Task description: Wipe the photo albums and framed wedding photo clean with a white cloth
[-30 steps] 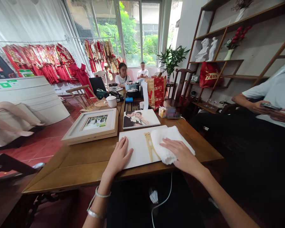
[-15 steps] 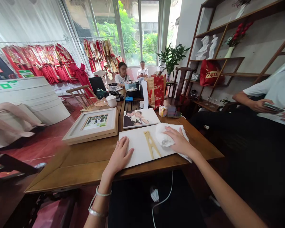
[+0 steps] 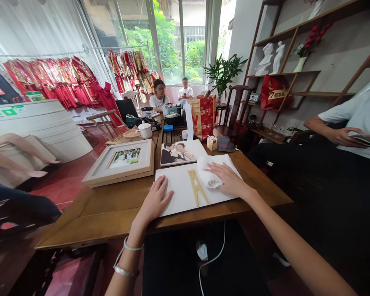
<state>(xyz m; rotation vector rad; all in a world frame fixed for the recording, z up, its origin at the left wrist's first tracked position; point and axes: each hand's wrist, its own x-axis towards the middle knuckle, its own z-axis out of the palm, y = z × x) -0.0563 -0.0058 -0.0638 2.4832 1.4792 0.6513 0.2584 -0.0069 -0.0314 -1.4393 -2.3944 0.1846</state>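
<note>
My left hand (image 3: 156,197) lies flat with fingers stretched on the left part of a white board (image 3: 175,190). My right hand (image 3: 230,179) is curled over a bunched, partly rolled white cloth (image 3: 211,177) at the board's right side. Between the hands is a pale yellow, two-legged shape (image 3: 195,187) with a rounded, eared top. Whether it lies loose on the board or belongs to its surface, I cannot tell. Just beyond the board is a photo panel (image 3: 180,153) of a couple. To its left, a pale wooden picture frame (image 3: 120,160) rests on another flat piece.
The wooden table (image 3: 117,202) also bears a white lidded cup (image 3: 145,130), a red and brown paper bag (image 3: 202,117) and a small box (image 3: 212,143). A seated person (image 3: 354,127) with a phone is at the right. A white cable (image 3: 212,257) hangs below the table edge.
My right hand has shifted slightly left with the white cloth, and the cloth's trailing corner has drawn back from the table's front edge. My left hand stays in place on the board.
</note>
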